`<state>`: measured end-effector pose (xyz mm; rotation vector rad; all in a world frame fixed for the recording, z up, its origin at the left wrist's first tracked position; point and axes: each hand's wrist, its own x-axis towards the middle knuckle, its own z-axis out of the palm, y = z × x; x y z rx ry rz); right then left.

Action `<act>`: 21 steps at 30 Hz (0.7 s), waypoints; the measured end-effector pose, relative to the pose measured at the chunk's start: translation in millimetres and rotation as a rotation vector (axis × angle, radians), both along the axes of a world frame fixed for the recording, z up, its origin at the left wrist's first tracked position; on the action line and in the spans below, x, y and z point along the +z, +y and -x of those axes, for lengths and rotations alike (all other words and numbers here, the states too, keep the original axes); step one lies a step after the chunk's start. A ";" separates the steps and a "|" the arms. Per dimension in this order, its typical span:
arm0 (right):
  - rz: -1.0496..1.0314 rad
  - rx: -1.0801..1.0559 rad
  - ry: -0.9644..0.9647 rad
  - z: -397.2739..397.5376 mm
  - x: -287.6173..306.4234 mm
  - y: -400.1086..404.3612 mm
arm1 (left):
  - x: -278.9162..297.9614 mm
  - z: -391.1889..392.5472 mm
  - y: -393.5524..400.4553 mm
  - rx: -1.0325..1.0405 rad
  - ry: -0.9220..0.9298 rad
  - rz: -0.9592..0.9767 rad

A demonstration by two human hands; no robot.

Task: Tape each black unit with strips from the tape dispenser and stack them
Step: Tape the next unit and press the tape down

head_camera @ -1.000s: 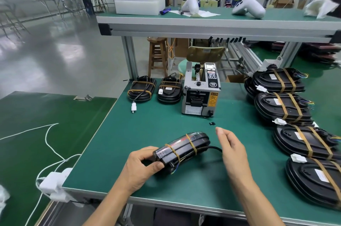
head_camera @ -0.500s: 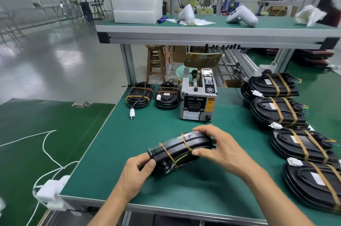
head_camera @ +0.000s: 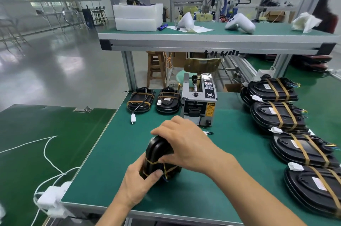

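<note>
A black unit [head_camera: 158,154] with brown tape bands stands tilted on its edge near the front of the green table [head_camera: 212,179]. My left hand [head_camera: 137,183] grips its lower end. My right hand [head_camera: 186,142] grips its top and right side from above. The grey tape dispenser [head_camera: 199,104] stands just behind the unit. Two small taped black units [head_camera: 140,101] [head_camera: 168,101] lie to the dispenser's left. Several large taped black units [head_camera: 276,115] lie in overlapping stacks along the right side.
A white plug [head_camera: 132,119] on a black cord lies in front of the far-left unit. A small black connector [head_camera: 209,133] lies by the dispenser's base. A raised shelf [head_camera: 203,41] spans above the table's back. White cables [head_camera: 51,176] hang at the left edge.
The unit has been turned from lying crosswise to standing on edge, pointing away from me. My right hand went from open beside it to gripping its top.
</note>
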<state>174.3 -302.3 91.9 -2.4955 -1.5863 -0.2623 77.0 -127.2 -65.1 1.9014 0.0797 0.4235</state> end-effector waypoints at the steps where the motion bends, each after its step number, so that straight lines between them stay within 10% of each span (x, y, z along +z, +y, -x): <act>1: -0.028 0.025 0.047 1.9 1.2 0.0 | 1.2 1.2 -0.5 0.031 -0.005 -0.018; 9: -0.950 -0.386 0.403 5.2 -2.1 -72.6 | 0.1 2.0 -0.5 -0.010 -0.002 -0.001; 15: -1.020 -0.516 0.897 -10.0 -38.2 -76.4 | -2.2 1.6 1.3 -0.019 0.012 -0.005; 19: -1.116 -0.461 1.614 -38.5 -60.3 -66.0 | -1.8 2.3 0.4 -0.035 0.027 0.022; 21: -1.158 -0.552 1.623 -52.4 -72.4 -53.9 | -1.2 3.5 0.4 -0.044 0.026 0.028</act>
